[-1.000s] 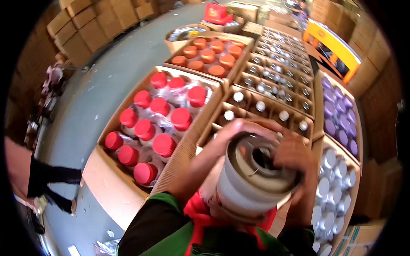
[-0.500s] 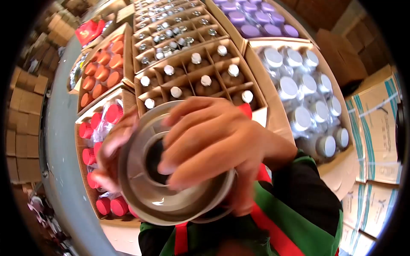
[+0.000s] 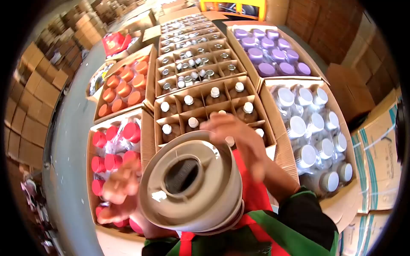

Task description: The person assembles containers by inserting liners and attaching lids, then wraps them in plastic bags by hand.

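Observation:
A round beige canister [image 3: 228, 200] stands close in front of my chest, tilted in view. Its wide lid [image 3: 213, 170] has a raised ring around a dark oval recess [image 3: 181, 176]. My left hand [image 3: 121, 192] is blurred at the lid's left side, fingers apart, with the red-capped jars behind it. Past the lid's far right edge, my right hand [image 3: 241, 138] has its fingers stretched out; whether it touches the rim I cannot tell. What supports the canister is hidden.
White-capped bottles [image 3: 188, 100] sit in a divided carton ahead. Red-capped jars [image 3: 113, 163] and orange-capped jars [image 3: 124, 88] stand left. Purple-lidded jars [image 3: 277, 55] and clear jars with pale lids [image 3: 305, 156] stand right. Stacked cartons [image 3: 378, 149] line the far right.
My right hand has lifted off the lid's centre toward its far right edge. My left hand has come away from the left rim. The view now takes in more of the far cartons.

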The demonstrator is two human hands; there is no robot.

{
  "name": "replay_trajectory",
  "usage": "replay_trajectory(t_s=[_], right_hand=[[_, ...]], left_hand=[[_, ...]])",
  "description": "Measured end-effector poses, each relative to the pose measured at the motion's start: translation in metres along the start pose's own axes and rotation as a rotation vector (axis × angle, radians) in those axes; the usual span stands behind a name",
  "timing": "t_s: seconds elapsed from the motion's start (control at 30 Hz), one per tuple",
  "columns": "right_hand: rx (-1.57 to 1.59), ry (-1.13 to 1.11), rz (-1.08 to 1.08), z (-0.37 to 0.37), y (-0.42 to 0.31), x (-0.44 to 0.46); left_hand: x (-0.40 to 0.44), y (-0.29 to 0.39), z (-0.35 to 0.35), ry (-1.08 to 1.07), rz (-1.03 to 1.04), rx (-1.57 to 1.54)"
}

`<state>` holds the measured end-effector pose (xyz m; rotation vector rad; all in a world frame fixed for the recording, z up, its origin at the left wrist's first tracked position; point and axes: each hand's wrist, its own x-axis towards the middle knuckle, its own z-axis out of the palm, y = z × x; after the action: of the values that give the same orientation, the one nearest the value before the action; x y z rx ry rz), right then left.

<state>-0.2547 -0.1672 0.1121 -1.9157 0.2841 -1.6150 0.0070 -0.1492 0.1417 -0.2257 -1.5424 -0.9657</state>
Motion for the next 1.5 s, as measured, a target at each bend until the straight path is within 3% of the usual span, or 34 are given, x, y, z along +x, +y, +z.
replay_trajectory(t_s=[0.03, 0.1, 0.13, 0.2, 0.23, 0.3, 0.33, 0.37, 0.4, 0.43, 0.5, 0.57, 0.63, 0.7, 0.73, 0.87, 0.93, 0.97, 1.03, 1.07, 1.17, 1.23, 1.27, 1.3, 1.37, 1.4, 1.47, 1.5], right_hand=[[-0.067, -0.109, -0.142, 0.006, -0.018, 0.010], [-0.050, -0.264, -0.103, 0.005, -0.014, 0.022], [0.035, -0.132, 0.135, 0.002, -0.004, 0.021], [0.188, 0.128, 0.455, -0.002, 0.016, 0.014], [0.258, 0.254, 0.535, -0.006, 0.032, 0.007], [-0.455, 0.109, 0.779, -0.043, 0.082, -0.044], [-0.767, 0.002, 0.748, -0.060, 0.097, -0.073], [-0.997, -0.191, 0.956, -0.079, 0.105, -0.100], [-1.179, -0.197, 0.875, -0.099, 0.121, -0.148], [-1.263, -0.414, 1.089, -0.114, 0.122, -0.174], [-1.235, -0.331, 1.113, -0.120, 0.117, -0.216], [-1.290, -0.331, 1.148, -0.116, 0.123, -0.211], [-1.339, -0.336, 1.196, -0.117, 0.128, -0.215], [-1.325, -0.316, 1.238, -0.131, 0.142, -0.220], [-1.316, -0.321, 1.150, -0.133, 0.141, -0.223], [-1.288, -0.231, 1.036, -0.140, 0.145, -0.240], [-1.097, -0.139, 1.075, -0.135, 0.135, -0.231], [-1.234, -0.200, 0.875, -0.139, 0.128, -0.224], [-1.247, -0.222, 1.040, -0.132, 0.089, -0.158], [-1.318, -0.246, 0.846, -0.129, 0.066, -0.122], [-1.446, -0.344, 0.594, -0.110, -0.015, 0.000], [-1.534, -0.320, 0.485, -0.090, -0.064, 0.061], [-1.533, -0.298, 0.502, -0.073, -0.088, 0.087], [-1.488, -0.268, 0.382, -0.062, -0.102, 0.096], [-1.402, -0.232, 0.078, -0.036, -0.116, 0.100], [-1.453, -0.286, -0.042, -0.015, -0.126, 0.101], [-1.341, -0.307, -0.400, 0.011, -0.123, 0.088], [-1.395, -0.377, -0.455, 0.021, -0.114, 0.071]], left_hand=[[0.001, -0.011, -0.001, 0.031, -0.002, 0.092], [-0.008, -0.010, 0.008, 0.004, -0.191, 0.315], [-0.010, -0.011, 0.014, 0.026, -0.265, 0.370], [-0.003, -0.009, -0.008, -0.155, -0.285, 0.400], [-0.003, -0.007, -0.011, -0.019, -0.345, 0.382], [-0.009, -0.005, -0.019, 0.340, -0.463, 0.329], [-0.013, -0.007, -0.024, 0.569, -0.507, 0.286], [-0.006, -0.022, -0.032, 0.726, -0.474, 0.282], [-0.009, -0.040, -0.046, 0.777, -0.447, 0.214], [-0.018, -0.059, -0.058, 0.821, -0.424, 0.136], [-0.040, -0.093, -0.063, 0.710, -0.514, 0.305], [-0.068, -0.134, -0.067, 0.554, -0.761, 0.485], [-0.088, -0.159, -0.059, 0.049, -0.593, 0.872], [-0.094, -0.157, -0.042, -0.068, -0.828, 0.680], [-0.083, -0.143, -0.030, 0.056, -1.194, 0.467], [-0.099, -0.139, -0.021, 0.124, -1.241, 0.331], [-0.099, -0.129, -0.027, 0.025, -1.110, 0.529], [-0.097, -0.123, -0.031, 0.030, -1.125, 0.544], [-0.098, -0.113, -0.041, 0.218, -1.106, 0.460], [-0.090, -0.109, -0.040, 0.297, -1.104, 0.445], [-0.068, -0.108, -0.042, 0.386, -0.999, 0.253], [-0.051, -0.112, -0.032, 0.429, -1.039, 0.116], [-0.044, -0.114, -0.028, 0.417, -1.105, 0.137], [-0.042, -0.123, -0.027, 0.415, -1.122, 0.095], [-0.028, -0.135, -0.021, 0.605, -1.191, -0.099], [-0.028, -0.143, -0.030, 0.570, -1.153, -0.183], [-0.014, -0.143, -0.043, 0.448, -0.831, -0.265], [-0.011, -0.133, -0.059, 0.459, -0.762, -0.443]])
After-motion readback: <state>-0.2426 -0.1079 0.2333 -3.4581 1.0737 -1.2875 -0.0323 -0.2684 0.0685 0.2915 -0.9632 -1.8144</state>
